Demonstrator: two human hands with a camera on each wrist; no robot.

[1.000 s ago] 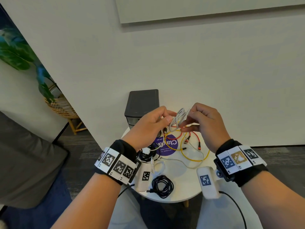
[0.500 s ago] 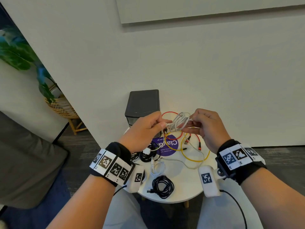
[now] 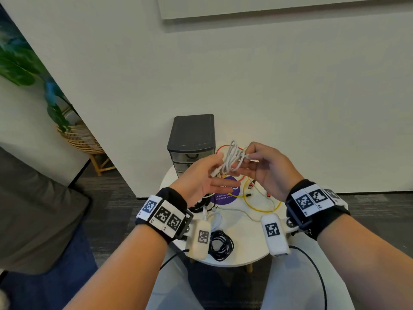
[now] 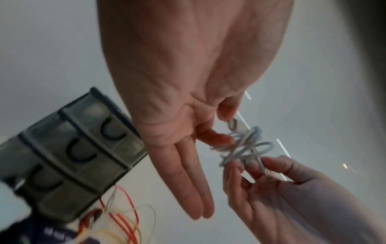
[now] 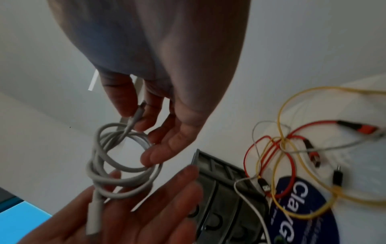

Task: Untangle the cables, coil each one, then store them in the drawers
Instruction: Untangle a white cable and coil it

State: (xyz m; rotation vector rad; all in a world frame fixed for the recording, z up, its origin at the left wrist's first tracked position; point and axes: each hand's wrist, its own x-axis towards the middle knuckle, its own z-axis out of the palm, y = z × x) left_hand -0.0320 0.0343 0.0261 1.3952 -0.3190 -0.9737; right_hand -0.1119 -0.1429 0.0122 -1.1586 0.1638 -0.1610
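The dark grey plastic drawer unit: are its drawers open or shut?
Shut. In the left wrist view the three translucent drawer fronts of the dark grey plastic drawer unit sit flush in its frame, none pulled out.

I see a small round white table (image 3: 245, 253) carrying a dark grey plastic drawer unit (image 3: 192, 133) at the back. A coiled black cable (image 3: 221, 245), tangled yellow cable (image 3: 261, 204), red cable (image 5: 269, 155) and a round purple sticker (image 3: 225, 195) lie on it.

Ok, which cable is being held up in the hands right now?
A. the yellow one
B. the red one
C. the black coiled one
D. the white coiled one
D: the right hand pinches the white coiled cable above the table, over the open left hand; the yellow cable, red cable and black coiled cable lie on the table.
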